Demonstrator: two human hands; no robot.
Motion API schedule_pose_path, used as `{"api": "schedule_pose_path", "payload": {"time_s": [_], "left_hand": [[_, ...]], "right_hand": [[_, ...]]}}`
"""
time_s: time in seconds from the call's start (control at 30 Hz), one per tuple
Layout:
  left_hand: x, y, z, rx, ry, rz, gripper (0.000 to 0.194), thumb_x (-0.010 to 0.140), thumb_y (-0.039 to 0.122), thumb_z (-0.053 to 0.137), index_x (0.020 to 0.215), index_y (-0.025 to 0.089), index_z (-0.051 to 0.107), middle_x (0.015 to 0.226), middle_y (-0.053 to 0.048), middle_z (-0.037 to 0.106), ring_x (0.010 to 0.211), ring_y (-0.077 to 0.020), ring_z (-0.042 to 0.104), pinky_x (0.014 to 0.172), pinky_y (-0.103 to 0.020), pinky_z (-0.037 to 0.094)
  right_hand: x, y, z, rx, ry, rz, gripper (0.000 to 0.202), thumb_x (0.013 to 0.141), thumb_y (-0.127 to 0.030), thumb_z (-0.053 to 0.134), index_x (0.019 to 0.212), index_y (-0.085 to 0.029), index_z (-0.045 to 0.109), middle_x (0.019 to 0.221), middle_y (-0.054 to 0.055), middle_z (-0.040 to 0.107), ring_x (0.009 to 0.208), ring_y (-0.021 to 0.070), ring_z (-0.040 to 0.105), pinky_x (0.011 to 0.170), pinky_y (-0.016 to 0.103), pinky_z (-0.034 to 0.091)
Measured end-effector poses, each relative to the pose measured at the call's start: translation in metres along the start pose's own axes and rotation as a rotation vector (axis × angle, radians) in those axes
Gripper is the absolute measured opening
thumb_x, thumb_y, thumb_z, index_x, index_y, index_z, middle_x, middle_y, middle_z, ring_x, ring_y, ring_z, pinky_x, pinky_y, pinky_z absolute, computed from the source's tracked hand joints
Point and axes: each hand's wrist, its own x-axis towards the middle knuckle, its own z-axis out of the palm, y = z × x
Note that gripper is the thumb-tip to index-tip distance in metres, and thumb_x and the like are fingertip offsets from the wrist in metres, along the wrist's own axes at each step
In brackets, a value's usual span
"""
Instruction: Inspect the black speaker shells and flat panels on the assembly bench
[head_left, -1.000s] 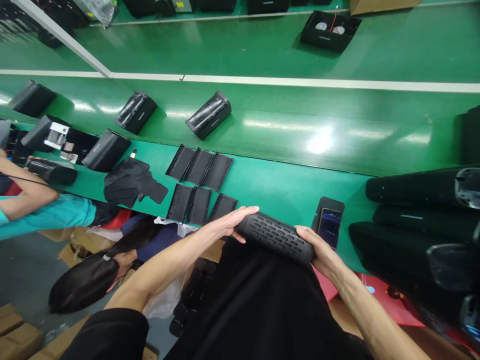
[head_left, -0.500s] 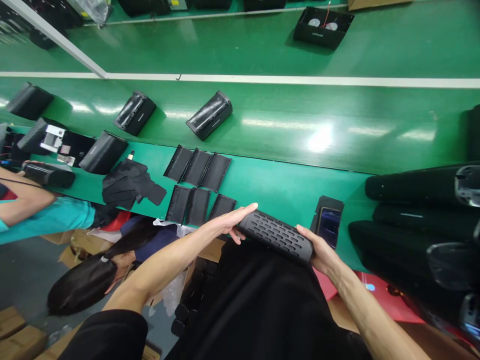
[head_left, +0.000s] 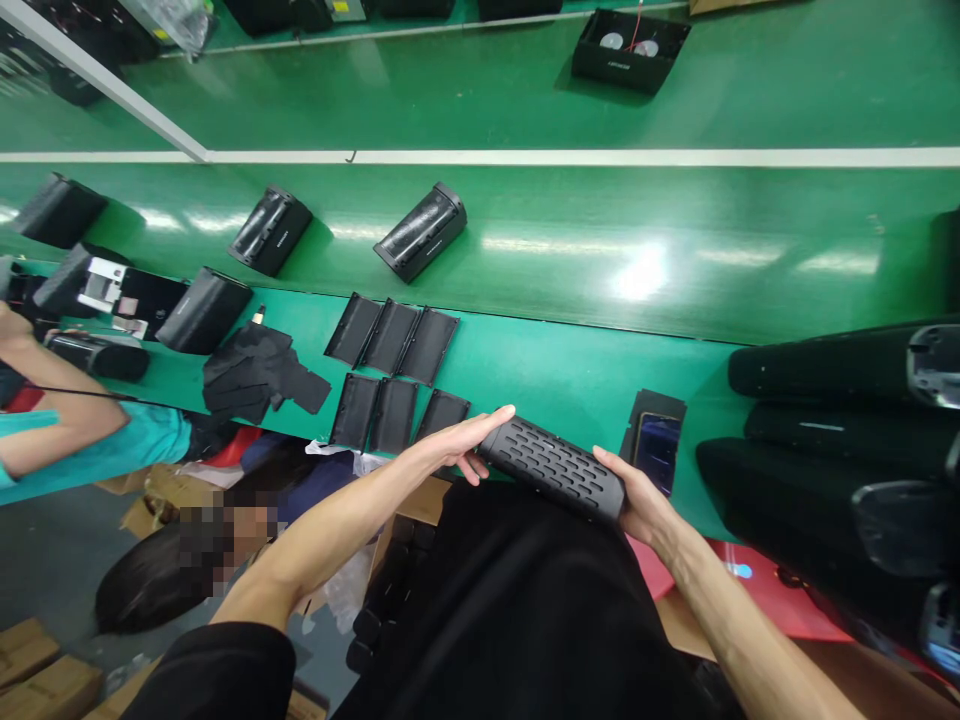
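Note:
A black speaker grille [head_left: 559,468] with rows of oblong slots is held at a tilt between my two hands, above my lap at the bench edge. My left hand [head_left: 474,442] grips its left end, one digit along the top edge and the other fingers lower down. Round the right end closes my right hand [head_left: 634,495], thumb on the upper edge; its other fingers are partly hidden. Several black curved panels [head_left: 394,415] lie in two rows left of the grille. A phone [head_left: 658,450] rests on a dark sheet just beyond my right hand.
Black speakers [head_left: 421,232] stand on the green line beyond the bench [head_left: 540,365]. Large black cases [head_left: 832,375] crowd the right side. Dark flat sheets [head_left: 259,370] are piled at left, near co-workers, one in a teal sleeve [head_left: 150,430]. An open black box [head_left: 630,55] sits farther back.
The grille and both my hands stay almost in place. At left, a co-worker's forearm has risen. The view has shifted slightly.

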Motion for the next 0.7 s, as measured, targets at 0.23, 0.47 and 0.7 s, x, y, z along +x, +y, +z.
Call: {"api": "schedule_pose_path", "payload": {"time_s": [0.23, 0.47, 0.7], "left_hand": [[0.006, 0.001, -0.003, 0.066, 0.008, -0.028, 0.103, 0.074, 0.101, 0.044, 0.135, 0.02, 0.059, 0.12, -0.022, 0.071, 0.057, -0.0244, 0.071, 0.051, -0.039, 0.062], [0.008, 0.011, -0.017, 0.201, -0.017, -0.044, 0.095, 0.077, 0.1, 0.041, 0.112, 0.016, 0.068, 0.069, -0.005, 0.063, 0.046, -0.0173, 0.059, 0.051, -0.035, 0.061], [0.018, 0.001, -0.018, 0.105, 0.006, 0.019, 0.084, 0.077, 0.096, 0.051, 0.1, 0.017, 0.071, 0.054, 0.002, 0.049, 0.04, -0.0148, 0.049, 0.046, -0.032, 0.056]], "right_hand": [[-0.003, -0.003, 0.006, -0.027, 0.05, 0.022, 0.034, 0.098, -0.042, 0.069, 0.119, -0.015, 0.07, 0.092, 0.012, 0.085, 0.077, 0.0263, 0.081, 0.074, 0.037, 0.066], [0.001, -0.017, 0.005, -0.126, 0.034, 0.117, 0.037, 0.1, -0.052, 0.062, 0.106, -0.017, 0.07, 0.072, 0.008, 0.079, 0.051, 0.0251, 0.07, 0.055, 0.042, 0.061], [0.0, -0.011, 0.009, -0.063, -0.03, 0.02, 0.039, 0.096, -0.056, 0.068, 0.114, -0.022, 0.067, 0.081, 0.006, 0.08, 0.06, 0.024, 0.072, 0.063, 0.044, 0.062]]}}
